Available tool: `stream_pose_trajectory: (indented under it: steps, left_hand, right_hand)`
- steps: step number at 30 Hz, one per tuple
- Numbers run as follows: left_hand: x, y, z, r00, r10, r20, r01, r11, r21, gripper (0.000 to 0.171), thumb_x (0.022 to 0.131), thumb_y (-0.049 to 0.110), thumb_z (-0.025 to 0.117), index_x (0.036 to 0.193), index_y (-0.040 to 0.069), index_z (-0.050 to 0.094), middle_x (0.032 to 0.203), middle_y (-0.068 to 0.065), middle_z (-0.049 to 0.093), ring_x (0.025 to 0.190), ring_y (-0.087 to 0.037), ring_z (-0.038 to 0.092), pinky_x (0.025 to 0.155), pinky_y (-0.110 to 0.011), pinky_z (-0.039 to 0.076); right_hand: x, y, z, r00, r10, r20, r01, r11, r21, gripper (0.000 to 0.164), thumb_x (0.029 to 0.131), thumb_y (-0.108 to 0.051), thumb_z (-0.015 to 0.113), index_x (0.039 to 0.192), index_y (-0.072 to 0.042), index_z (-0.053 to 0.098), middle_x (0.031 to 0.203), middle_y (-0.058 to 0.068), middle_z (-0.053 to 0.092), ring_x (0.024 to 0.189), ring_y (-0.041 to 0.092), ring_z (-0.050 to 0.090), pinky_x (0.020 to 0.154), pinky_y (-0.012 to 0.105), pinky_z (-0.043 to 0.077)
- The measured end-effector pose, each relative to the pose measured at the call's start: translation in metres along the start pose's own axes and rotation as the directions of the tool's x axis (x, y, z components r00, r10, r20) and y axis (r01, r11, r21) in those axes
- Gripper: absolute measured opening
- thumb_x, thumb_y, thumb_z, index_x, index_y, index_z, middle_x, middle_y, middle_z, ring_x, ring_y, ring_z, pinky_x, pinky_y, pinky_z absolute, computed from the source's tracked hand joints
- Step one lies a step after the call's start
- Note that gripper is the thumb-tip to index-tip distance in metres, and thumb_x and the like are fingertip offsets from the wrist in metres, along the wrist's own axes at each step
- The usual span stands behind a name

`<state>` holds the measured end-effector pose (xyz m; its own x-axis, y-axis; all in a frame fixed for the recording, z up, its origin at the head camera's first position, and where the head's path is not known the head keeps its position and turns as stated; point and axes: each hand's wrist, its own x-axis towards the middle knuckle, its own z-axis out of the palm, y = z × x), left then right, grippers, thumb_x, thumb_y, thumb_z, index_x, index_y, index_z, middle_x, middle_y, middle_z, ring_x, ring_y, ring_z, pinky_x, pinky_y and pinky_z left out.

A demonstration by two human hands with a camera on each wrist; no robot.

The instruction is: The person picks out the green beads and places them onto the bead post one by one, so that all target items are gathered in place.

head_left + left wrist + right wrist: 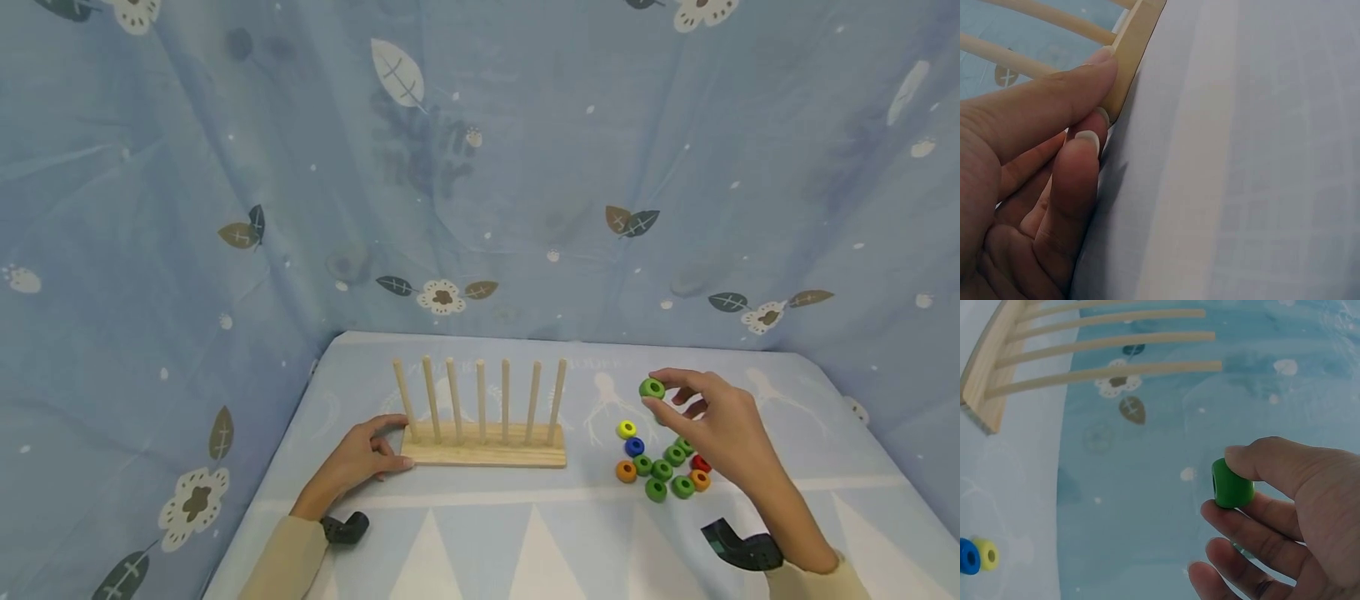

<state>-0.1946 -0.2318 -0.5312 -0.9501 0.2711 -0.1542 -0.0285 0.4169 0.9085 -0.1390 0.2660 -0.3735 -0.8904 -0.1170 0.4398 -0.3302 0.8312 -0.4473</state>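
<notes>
A wooden peg rack (483, 452) with several upright bare pegs stands on the table. My left hand (352, 460) grips the left end of its base; in the left wrist view the thumb (1079, 94) lies along the top of the base (1127, 78) with fingertips at its edge. Raised over the table on the right, my right hand (723, 425) pinches a green bead (1233, 484) between thumb and fingers, its hole showing. Below it lies a loose group of beads: several green (662, 470), orange (626, 472), blue (634, 447), yellow (626, 429) and red, partly hidden by the hand.
The table (480, 533) wears a pale cloth printed with triangles and roots. Blue patterned curtains (525, 167) close it in at the back and sides. A dark camera mount sits on each wrist, the right one (742, 546) close in front of the beads.
</notes>
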Motion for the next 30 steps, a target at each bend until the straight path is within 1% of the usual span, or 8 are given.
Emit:
stream_pose_trajectory:
  steps: [4, 10, 13, 17, 19, 23, 30]
  left_hand:
    - [0.001, 0.000, -0.001, 1.000, 0.007, 0.004, -0.007, 1.000, 0.003, 0.077, 0.082, 0.022, 0.090, 0.149, 0.010, 0.053, 0.071, -0.010, 0.065, 0.057, -0.020, 0.056, 0.055, -0.034, 0.052]
    - [0.001, 0.001, 0.000, 1.000, -0.006, 0.008, 0.006, 1.000, -0.005, 0.077, 0.082, 0.021, 0.089, 0.150, 0.012, 0.052, 0.071, -0.010, 0.065, 0.059, -0.021, 0.056, 0.056, -0.034, 0.053]
    - [0.000, 0.002, 0.001, 1.000, 0.000, 0.001, 0.000, 1.000, -0.008, 0.077, 0.083, 0.018, 0.089, 0.150, 0.010, 0.051, 0.071, -0.010, 0.064, 0.058, -0.022, 0.055, 0.054, -0.034, 0.052]
    - [-0.002, 0.003, 0.001, 1.000, -0.005, -0.009, 0.005, 1.000, -0.010, 0.077, 0.083, 0.017, 0.089, 0.149, 0.008, 0.052, 0.071, -0.011, 0.063, 0.057, -0.021, 0.054, 0.053, -0.034, 0.051]
    - [-0.002, 0.004, 0.001, 1.000, -0.012, -0.010, 0.012, 1.000, -0.013, 0.077, 0.081, 0.019, 0.090, 0.149, 0.011, 0.053, 0.071, -0.011, 0.064, 0.057, -0.020, 0.054, 0.054, -0.033, 0.051]
    - [-0.001, 0.002, 0.001, 1.000, -0.006, -0.012, 0.006, 1.000, -0.015, 0.077, 0.082, 0.017, 0.090, 0.149, 0.010, 0.053, 0.071, -0.012, 0.064, 0.056, -0.020, 0.053, 0.053, -0.033, 0.051]
    - [-0.002, 0.002, 0.001, 1.000, -0.011, -0.009, 0.011, 1.000, -0.024, 0.077, 0.081, 0.018, 0.090, 0.148, 0.012, 0.054, 0.070, -0.010, 0.064, 0.056, -0.021, 0.054, 0.054, -0.034, 0.051]
  right_hand:
    - [0.007, -0.008, 0.001, 0.998, -0.059, -0.018, 0.059, 0.998, 0.015, 0.035, 0.086, -0.017, 0.086, 0.119, -0.010, 0.075, 0.098, 0.005, 0.073, 0.079, 0.019, 0.064, 0.064, 0.024, 0.055]
    - [0.017, -0.018, 0.006, 0.988, -0.148, -0.035, 0.150, 0.988, 0.041, 0.036, 0.084, -0.013, 0.087, 0.118, -0.011, 0.075, 0.100, 0.002, 0.072, 0.080, 0.014, 0.062, 0.064, 0.027, 0.057]
    - [0.022, -0.025, 0.009, 0.986, -0.163, -0.032, 0.165, 0.985, 0.041, 0.036, 0.084, -0.014, 0.087, 0.118, -0.011, 0.075, 0.099, 0.002, 0.072, 0.079, 0.014, 0.063, 0.064, 0.029, 0.058]
    - [0.029, -0.035, 0.010, 0.982, -0.188, -0.032, 0.189, 0.981, 0.045, 0.036, 0.085, -0.015, 0.087, 0.119, -0.011, 0.075, 0.099, 0.001, 0.072, 0.080, 0.014, 0.063, 0.065, 0.029, 0.057]
    - [0.032, -0.039, 0.011, 0.978, -0.203, -0.036, 0.205, 0.977, 0.051, 0.036, 0.084, -0.014, 0.087, 0.119, -0.012, 0.075, 0.100, 0.000, 0.072, 0.081, 0.012, 0.062, 0.065, 0.027, 0.057]
    - [0.037, -0.047, 0.014, 0.975, -0.218, -0.033, 0.220, 0.973, 0.070, 0.036, 0.085, -0.014, 0.087, 0.118, -0.013, 0.076, 0.100, -0.001, 0.072, 0.083, 0.012, 0.061, 0.065, 0.028, 0.057]
    - [0.043, -0.061, 0.018, 0.965, -0.260, -0.031, 0.262, 0.960, 0.096, 0.035, 0.087, -0.016, 0.086, 0.120, -0.013, 0.076, 0.099, -0.001, 0.071, 0.082, 0.012, 0.061, 0.065, 0.035, 0.058]
